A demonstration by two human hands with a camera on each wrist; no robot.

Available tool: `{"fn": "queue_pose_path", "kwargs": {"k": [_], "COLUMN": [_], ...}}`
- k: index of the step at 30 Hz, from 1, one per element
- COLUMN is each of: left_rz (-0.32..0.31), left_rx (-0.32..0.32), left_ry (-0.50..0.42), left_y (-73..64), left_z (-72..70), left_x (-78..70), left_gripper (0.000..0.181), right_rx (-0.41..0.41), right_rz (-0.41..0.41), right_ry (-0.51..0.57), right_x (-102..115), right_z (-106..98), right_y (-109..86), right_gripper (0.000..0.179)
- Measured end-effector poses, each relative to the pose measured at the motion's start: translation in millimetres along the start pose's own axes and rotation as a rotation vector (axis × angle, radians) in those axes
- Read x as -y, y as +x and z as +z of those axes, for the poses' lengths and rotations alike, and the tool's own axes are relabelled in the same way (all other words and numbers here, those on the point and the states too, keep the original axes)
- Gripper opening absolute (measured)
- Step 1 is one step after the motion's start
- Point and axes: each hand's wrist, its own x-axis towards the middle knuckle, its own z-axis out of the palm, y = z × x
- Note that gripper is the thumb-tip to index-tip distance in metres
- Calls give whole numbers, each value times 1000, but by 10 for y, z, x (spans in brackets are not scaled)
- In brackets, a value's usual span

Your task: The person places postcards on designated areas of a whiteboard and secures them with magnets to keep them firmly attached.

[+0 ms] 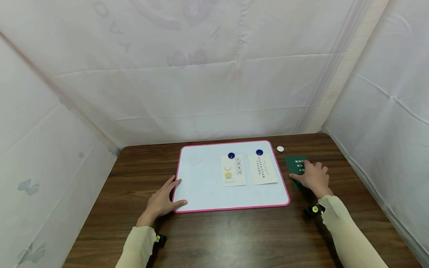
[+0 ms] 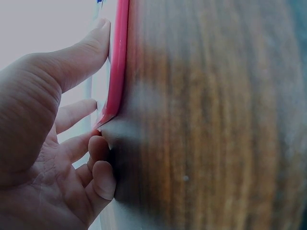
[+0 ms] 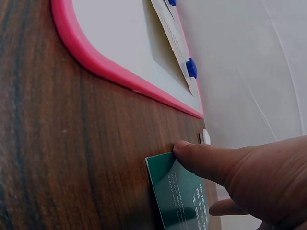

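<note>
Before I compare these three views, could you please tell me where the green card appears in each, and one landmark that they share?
Head: the green card is right of the board, partly covered by the right hand.
Left wrist: not in this picture.
Right wrist: at the bottom, slightly right of centre, the thumb overlapping its upper edge.
Shared landmark: the board's pink rim, visible in all three.

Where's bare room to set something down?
Free: whiteboard left of the moon card; table between the sleeves, nearer than the board; table left of it, beyond the left hand. Crowded: right of the board: white disc, green card, right hand.
</note>
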Motion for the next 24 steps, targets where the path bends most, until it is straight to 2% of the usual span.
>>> {"fn": "queue_pose_path", "kwargs": {"k": [14,24], "left_rz": [1,5], "left_rx": [-3,-1], "left_ry": [5,-1], "left_y": [-4,0], "left_z": [-1,4], "left_x": [-5,-6], "left_gripper": [93,92], "right_rx": [-7,-8], "right_rz": [-41,-53], "right_ry": [-27,23], "right_x": [19,39], "right_z": [-7,17], "right_y": [-2,11], "right_gripper": [93,91]}}
